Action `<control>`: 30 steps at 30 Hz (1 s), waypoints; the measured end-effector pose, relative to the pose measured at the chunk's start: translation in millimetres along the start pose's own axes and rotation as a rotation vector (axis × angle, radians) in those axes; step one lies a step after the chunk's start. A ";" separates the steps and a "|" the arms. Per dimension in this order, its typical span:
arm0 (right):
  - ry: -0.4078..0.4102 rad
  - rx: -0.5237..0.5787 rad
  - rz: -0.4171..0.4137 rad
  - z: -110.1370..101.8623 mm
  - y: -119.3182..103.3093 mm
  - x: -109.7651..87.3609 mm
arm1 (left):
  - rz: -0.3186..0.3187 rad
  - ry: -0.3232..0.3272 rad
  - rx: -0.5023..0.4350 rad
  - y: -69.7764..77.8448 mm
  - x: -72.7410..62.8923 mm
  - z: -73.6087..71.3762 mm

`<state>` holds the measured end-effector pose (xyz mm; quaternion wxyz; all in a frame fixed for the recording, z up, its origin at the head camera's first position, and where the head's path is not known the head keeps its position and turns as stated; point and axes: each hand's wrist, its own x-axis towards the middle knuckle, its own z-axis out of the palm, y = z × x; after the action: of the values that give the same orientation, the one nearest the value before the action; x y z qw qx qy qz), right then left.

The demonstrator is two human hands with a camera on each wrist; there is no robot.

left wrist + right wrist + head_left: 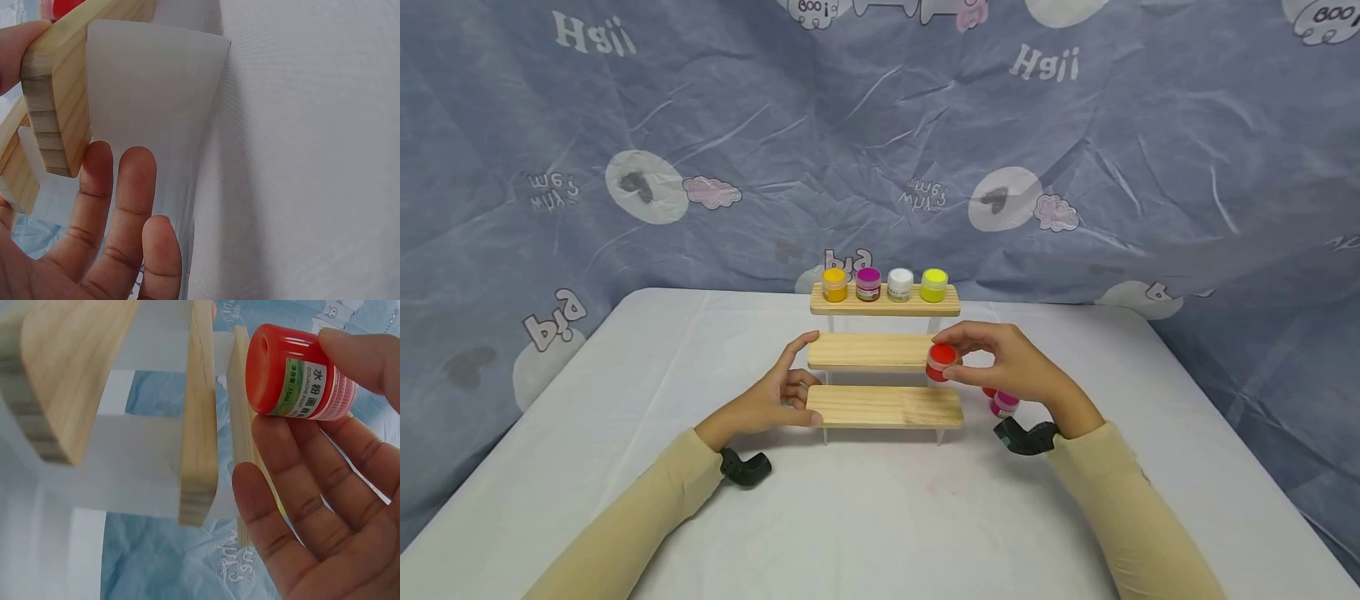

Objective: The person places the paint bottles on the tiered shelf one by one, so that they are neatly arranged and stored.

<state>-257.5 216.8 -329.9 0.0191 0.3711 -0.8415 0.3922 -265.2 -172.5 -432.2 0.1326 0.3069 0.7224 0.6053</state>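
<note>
My right hand [1011,358] pinches a small red jar of gouache paint [300,375] between thumb and fingers. In the head view the red jar overlaps the right end of the middle shelf [865,352] of a three-tier wooden display stand [880,407]. At the stand's left side, my left hand [763,404] holds it, the thumb on the end of the lowest shelf and the index fingertip at the middle shelf. The left wrist view shows other fingers [136,181] against the pale upright panel [150,81] below the shelf.
Along the top shelf stand an orange jar [834,285], a purple jar [868,284], a white jar [900,285] and a yellow jar [934,286]. Partly hidden by my right hand, a magenta jar [1004,404] and another red one [989,392] lie on the white-covered table [880,517].
</note>
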 end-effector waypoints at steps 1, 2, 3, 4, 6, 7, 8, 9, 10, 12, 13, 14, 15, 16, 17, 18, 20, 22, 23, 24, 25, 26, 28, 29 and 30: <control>-0.003 0.006 -0.003 1.7 -0.8 2.2 | -0.001 0.000 -0.001 0.3 -0.3 0.0; -0.004 0.016 -0.003 3.4 -2.0 4.4 | -0.002 0.001 -0.001 0.5 -0.6 0.0; -0.005 0.025 -0.003 5.0 -3.0 6.4 | -0.002 0.001 0.000 0.8 -0.9 -0.1; -0.006 0.033 -0.005 6.7 -4.0 8.4 | -0.002 0.001 0.001 1.0 -0.9 0.0; -0.006 0.047 -0.002 9.9 -6.5 12.2 | -0.003 0.001 0.004 1.3 -0.9 -0.1; -0.005 0.051 0.000 11.8 -7.4 14.1 | -0.003 0.002 0.006 1.5 -0.9 -0.2; -0.002 0.056 0.007 13.6 -8.3 16.0 | -0.003 0.002 0.008 1.5 -0.7 -0.3; 0.002 0.059 0.013 15.6 -8.8 18.0 | -0.003 0.001 0.010 1.5 -0.7 -0.4; 0.007 0.063 0.020 17.6 -9.6 19.9 | -0.003 0.001 0.011 1.4 -0.6 -0.6; 0.018 0.075 0.038 22.1 -10.2 24.1 | -0.004 -0.002 0.015 1.2 -0.7 -1.0; 0.022 0.080 0.039 24.4 -10.7 26.0 | -0.004 -0.004 0.016 1.0 -0.6 -1.1; 0.028 0.087 0.043 26.7 -11.0 27.9 | -0.001 -0.006 0.016 0.2 -0.4 -1.4; 0.032 0.091 0.043 28.9 -11.5 29.9 | -0.001 -0.009 0.016 0.0 -0.3 -1.5; 0.036 0.095 0.042 31.1 -12.0 31.8 | 0.000 -0.011 0.015 -0.3 -0.1 -1.6; 0.039 0.098 0.038 33.1 -12.4 33.9 | 0.001 -0.013 0.014 -0.6 0.0 -1.7; 0.041 0.101 0.033 35.2 -13.1 36.0 | 0.003 -0.013 0.012 -0.9 0.0 -1.9; 0.048 0.111 0.028 39.1 -13.7 40.6 | 0.005 -0.012 0.011 -1.2 -0.1 -2.2; 0.054 0.123 0.025 43.1 -14.6 45.2 | 0.005 -0.011 0.010 -0.8 -0.3 -2.2; 0.057 0.130 0.024 45.2 -14.9 47.4 | 0.007 -0.010 0.010 -1.5 -0.3 -2.6; 0.061 0.136 0.025 47.3 -15.3 49.5 | 0.008 -0.009 0.009 -1.3 -0.2 -2.7; 0.064 0.139 0.024 49.7 -14.8 51.8 | 0.007 -0.009 0.008 -1.2 -0.1 -2.7; 0.068 0.143 0.024 51.8 -15.5 53.6 | 0.006 -0.009 0.007 -1.0 0.0 -2.6; 0.074 0.147 0.022 56.1 -16.6 57.3 | 0.002 -0.010 0.003 -0.7 0.4 -2.6; 0.079 0.147 0.022 58.5 -17.0 59.1 | 0.000 -0.009 0.002 -0.6 0.5 -2.6; 0.082 0.148 0.021 60.8 -17.7 61.0 | -0.004 -0.008 0.001 0.1 0.5 -2.4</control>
<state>-274.6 131.2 -340.8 0.0216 0.3462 -0.8126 0.4684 -266.9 -174.1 -431.5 0.1368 0.3079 0.7227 0.6034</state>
